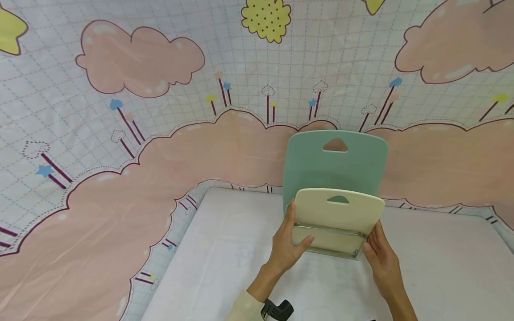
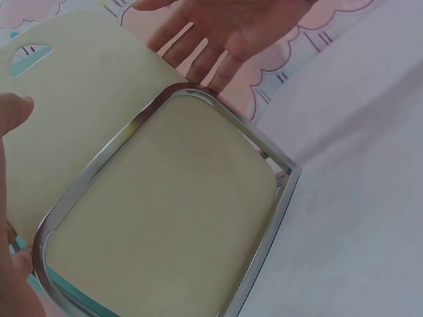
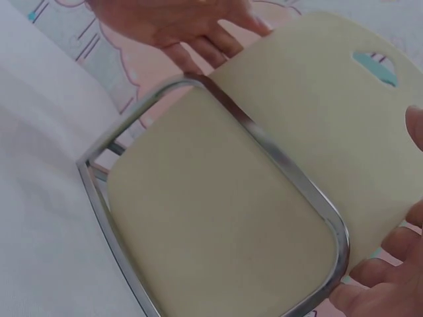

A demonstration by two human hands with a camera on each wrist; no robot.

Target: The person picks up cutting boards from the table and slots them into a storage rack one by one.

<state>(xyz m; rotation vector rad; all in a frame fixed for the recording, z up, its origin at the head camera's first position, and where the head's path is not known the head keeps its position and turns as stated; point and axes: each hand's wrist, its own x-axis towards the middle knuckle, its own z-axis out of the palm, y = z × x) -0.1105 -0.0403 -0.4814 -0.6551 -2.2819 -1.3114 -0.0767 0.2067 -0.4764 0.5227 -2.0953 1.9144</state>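
A cream cutting board (image 1: 337,209) stands in a metal wire rack (image 1: 325,229), with a larger green cutting board (image 1: 335,167) behind it. My left hand (image 1: 286,243) is at the rack's left side, its thumb spread out over the front. On the opposite side, the fingertips of my right hand (image 1: 383,258) touch the frame, the thumb near the front corner. Both wrist views show the rounded metal frame (image 2: 86,178) crossing the front of the cream board (image 3: 218,205), with fingers extended against its sides. Some left fingertips are hidden behind the frame.
The rack and boards stand on a white-covered table (image 1: 225,249). Behind the table hangs a pink and white patterned cloth (image 1: 233,147) with clouds and stars. A black band (image 1: 277,309) is on my left wrist.
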